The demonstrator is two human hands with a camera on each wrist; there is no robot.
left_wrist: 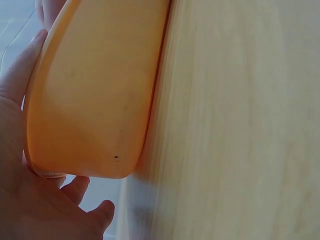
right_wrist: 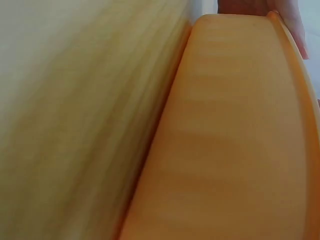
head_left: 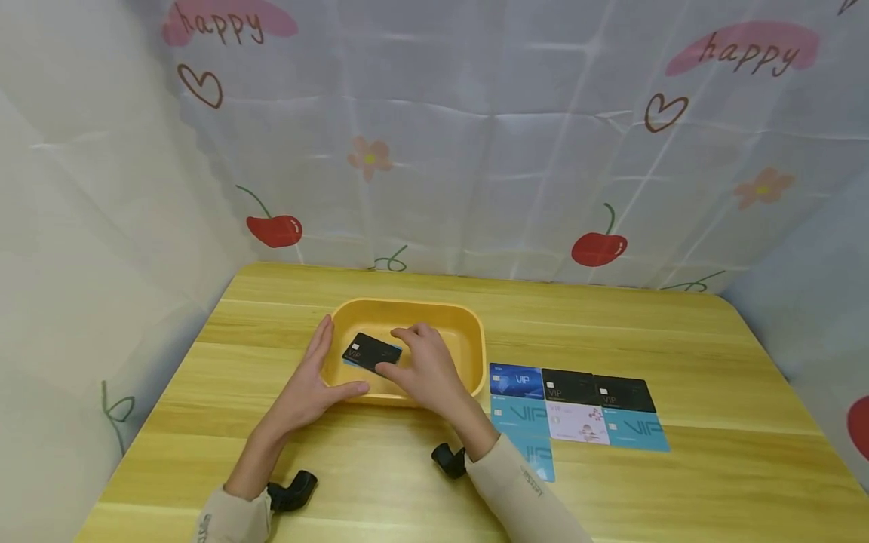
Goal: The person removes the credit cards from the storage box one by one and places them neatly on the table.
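My left hand [head_left: 308,385] holds the left near corner of a yellow plastic tray [head_left: 468,317], its thumb along the near rim and its fingers at the left end wall. In the left wrist view, that hand [left_wrist: 37,200] wraps the corner of the tray [left_wrist: 100,90]. Inside the tray lies a black VIP card [head_left: 372,352] over a blue card [head_left: 349,362], whose edge shows beneath. My right hand [head_left: 428,369] reaches over the near rim, thumb and fingers apart around the black card's right end, the thumb tip overlapping its near edge. The right wrist view shows mostly the tray's outer wall [right_wrist: 240,125].
Right of the tray, cards lie in rows on the wooden table [head_left: 380,467]: a dark blue card [head_left: 516,380], two black ones [head_left: 626,394], a pink one [head_left: 578,422] and several light blue ones [head_left: 636,430]. A patterned curtain [head_left: 462,151] hangs behind the table.
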